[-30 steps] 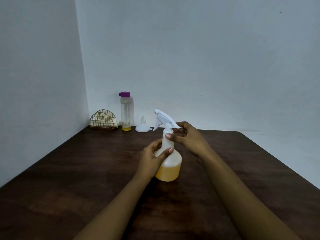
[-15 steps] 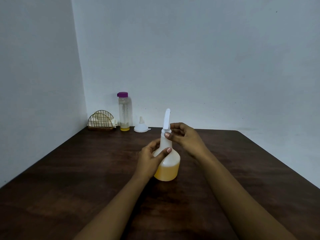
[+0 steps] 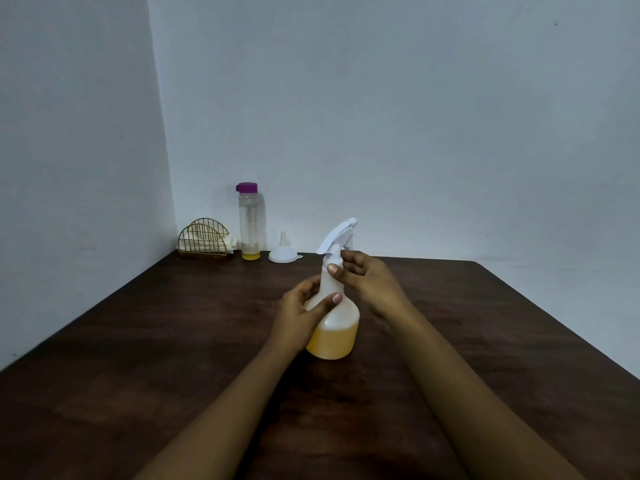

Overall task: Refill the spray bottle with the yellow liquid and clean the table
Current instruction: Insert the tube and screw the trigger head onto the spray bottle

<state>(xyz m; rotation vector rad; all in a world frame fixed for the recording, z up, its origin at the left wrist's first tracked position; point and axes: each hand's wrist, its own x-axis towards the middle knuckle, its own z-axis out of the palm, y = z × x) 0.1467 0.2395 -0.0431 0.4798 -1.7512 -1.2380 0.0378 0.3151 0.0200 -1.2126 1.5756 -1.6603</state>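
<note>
A translucent spray bottle (image 3: pixel 337 332) stands upright mid-table, its lower part holding yellow liquid. My left hand (image 3: pixel 299 315) wraps its shoulder and neck from the left. My right hand (image 3: pixel 367 277) pinches the collar just under the white trigger head (image 3: pixel 337 235), whose nozzle points up and to the right. At the back stands a clear bottle (image 3: pixel 251 223) with a purple cap and a thin layer of yellow liquid at its bottom. Beside it a white funnel (image 3: pixel 283 252) rests upside down on the table.
A gold wire holder (image 3: pixel 204 239) with a white cloth in it sits in the back left corner against the wall. The dark wooden table (image 3: pixel 138 358) meets walls at the left and back; its right edge runs diagonally at the right.
The trigger head has turned on the bottle: nozzle pointing left a second ago, edge-on half a second ago, now pointing up to the right. Both hands stayed on the bottle.
</note>
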